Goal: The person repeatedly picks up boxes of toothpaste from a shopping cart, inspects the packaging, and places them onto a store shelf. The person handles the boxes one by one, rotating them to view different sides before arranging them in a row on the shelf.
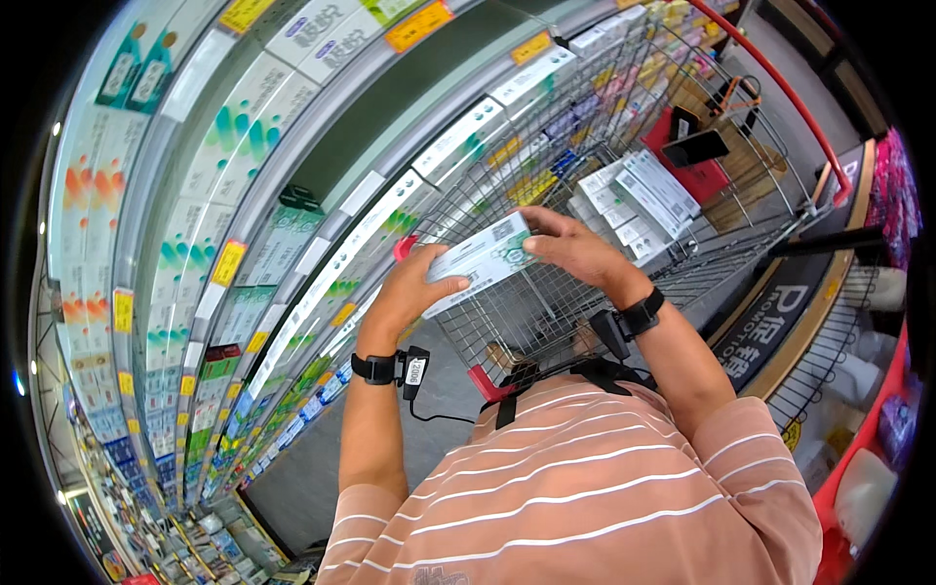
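Both my hands hold one long white-and-green cardboard box [486, 252] above the near end of a wire shopping cart [541, 307]. My left hand [418, 287] grips its left end, with the thumb across the front face. At the right end, my right hand [574, 247] has its thumb on the front and its fingers over the top edge. Several similar white boxes [654, 194] lie piled inside the cart, and a dark phone [695, 149] rests on a red object [706, 179] behind them.
Shelves of boxed goods [241, 146] with yellow price tags [229, 263] curve along the left. The cart's red handle [790, 95] is at the upper right. A black promotion sign [764, 329] and a wire rack [826, 351] stand at the right. Grey floor [307, 468] shows at the lower left.
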### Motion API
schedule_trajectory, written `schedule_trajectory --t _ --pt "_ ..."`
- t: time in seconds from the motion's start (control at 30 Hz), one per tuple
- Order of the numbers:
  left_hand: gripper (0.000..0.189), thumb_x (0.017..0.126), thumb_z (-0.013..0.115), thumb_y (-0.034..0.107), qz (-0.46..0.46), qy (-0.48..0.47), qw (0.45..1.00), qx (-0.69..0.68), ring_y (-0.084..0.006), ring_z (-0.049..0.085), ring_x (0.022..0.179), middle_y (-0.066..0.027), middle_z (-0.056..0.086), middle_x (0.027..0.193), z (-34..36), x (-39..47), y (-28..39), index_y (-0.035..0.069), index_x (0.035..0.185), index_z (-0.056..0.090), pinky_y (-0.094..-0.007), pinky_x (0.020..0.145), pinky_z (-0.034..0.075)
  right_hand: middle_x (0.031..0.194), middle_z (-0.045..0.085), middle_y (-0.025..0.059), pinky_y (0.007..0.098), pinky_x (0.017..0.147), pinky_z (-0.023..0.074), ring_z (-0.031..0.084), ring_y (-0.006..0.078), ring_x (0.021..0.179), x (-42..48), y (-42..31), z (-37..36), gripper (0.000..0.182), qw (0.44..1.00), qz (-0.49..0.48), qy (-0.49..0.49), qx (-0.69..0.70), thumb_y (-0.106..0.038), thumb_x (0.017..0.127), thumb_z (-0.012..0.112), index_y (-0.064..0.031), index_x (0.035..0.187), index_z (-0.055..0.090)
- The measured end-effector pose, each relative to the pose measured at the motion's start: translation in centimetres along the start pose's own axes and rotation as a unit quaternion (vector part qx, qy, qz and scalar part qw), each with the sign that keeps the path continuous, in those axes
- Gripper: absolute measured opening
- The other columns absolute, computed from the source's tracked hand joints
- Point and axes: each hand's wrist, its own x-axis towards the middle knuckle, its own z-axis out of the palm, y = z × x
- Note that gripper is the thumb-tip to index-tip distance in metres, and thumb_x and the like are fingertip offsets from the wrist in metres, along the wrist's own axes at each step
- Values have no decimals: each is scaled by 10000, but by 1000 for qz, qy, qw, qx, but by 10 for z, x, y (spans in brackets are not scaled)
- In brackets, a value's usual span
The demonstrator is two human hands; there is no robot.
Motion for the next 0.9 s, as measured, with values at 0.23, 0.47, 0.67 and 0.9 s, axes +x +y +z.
schedule_trajectory --t 0.23,0.47,0.67,0.9 --pt "623 830 805 383 26 -10 999 -34 -336 635 1104 -214 650 1166 45 10 -16 -33 1246 600 -389 934 493 1332 551 55 326 984 451 527 154 1181 -9 39 -10 664 999 39 24 23 -288 950 692 -44 1503 419" --pt "530 858 788 354 3 -17 998 -68 -239 638 1011 -142 668 1090 71 2 -26 -3 1212 621 -346 880 487 1312 558 53 322 988 432 519 153 1186 -15 57 -18 705 994 103 32 35 -337 935 702 -30 1496 404" --pt "561 836 805 363 -11 -13 998 -58 -272 635 1035 -158 665 1109 73 -2 -28 -18 1204 620 -361 912 483 1382 524 100 392 1028 416 477 215 1275 -15 63 -12 807 992 117 50 3 -475 907 707 -24 1499 397" --pt "637 794 824 406 -21 26 999 -16 -340 625 1098 -203 641 1157 74 -11 -28 -15 1223 616 -403 936 476 1293 563 87 348 912 534 566 189 1178 -11 53 4 647 991 108 58 60 -419 967 656 13 1409 467"
